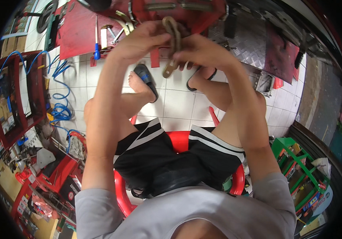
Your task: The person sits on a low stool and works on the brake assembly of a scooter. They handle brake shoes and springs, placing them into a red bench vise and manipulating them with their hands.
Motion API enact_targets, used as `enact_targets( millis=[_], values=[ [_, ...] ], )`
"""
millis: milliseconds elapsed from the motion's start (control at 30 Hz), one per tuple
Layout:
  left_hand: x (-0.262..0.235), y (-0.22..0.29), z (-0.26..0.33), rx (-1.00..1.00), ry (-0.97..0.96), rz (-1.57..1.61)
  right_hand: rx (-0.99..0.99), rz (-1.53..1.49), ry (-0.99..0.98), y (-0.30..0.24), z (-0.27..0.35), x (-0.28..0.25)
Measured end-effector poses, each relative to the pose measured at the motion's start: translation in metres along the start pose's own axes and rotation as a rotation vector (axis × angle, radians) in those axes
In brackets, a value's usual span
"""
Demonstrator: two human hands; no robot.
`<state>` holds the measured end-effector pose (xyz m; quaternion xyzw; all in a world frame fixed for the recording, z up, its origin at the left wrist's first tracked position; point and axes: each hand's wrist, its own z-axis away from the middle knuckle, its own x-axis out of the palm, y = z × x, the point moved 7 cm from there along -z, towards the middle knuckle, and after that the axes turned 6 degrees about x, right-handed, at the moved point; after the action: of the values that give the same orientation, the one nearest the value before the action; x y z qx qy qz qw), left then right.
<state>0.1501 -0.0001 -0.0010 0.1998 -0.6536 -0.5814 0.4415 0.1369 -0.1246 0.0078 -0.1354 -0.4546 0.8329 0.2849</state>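
Note:
Both of my hands meet at the upper middle, over the edge of a red work stand. Between them is a curved, gold-brown metal bracket (174, 36) with a hole in its flat lower end. My left hand (141, 43) has its fingers closed around the upper part from the left. From the right, my right hand (206, 51) pinches it lower down, fingers bent behind it. Part of the bracket and several fingertips are hidden. Left of my hands, similar gold curved strips (125, 23) lie on the red platform (75, 38).
A blue-handled screwdriver (97, 47), a hammer (109, 30) and a wrench (118, 36) lie on the platform. Coiled blue hose (61, 109) hangs at left near a red frame (17, 137). A green rack (294, 159) stands right. I sit on a red chair (177, 140).

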Motion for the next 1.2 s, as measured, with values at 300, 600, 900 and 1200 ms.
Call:
enact_targets(
  millis=[300, 600, 900, 1200],
  values=[
    [-0.023, -0.017, 0.009, -0.237, 0.224, -0.279, -0.114, 0.738, 0.455, 0.005, 0.101, -0.009],
    [-0.044, -0.065, 0.017, -0.350, -0.028, -1.371, 0.328, 0.750, 0.404, 0.084, 0.098, -0.191],
    [-0.026, -0.044, 0.020, -0.651, -0.086, -1.243, 0.320, 1.218, 0.407, 0.255, -0.024, -0.184],
    [-0.043, -0.052, 0.021, -0.617, -0.061, -1.251, 0.235, 1.268, 0.497, 0.254, -0.049, -0.176]
  ],
)
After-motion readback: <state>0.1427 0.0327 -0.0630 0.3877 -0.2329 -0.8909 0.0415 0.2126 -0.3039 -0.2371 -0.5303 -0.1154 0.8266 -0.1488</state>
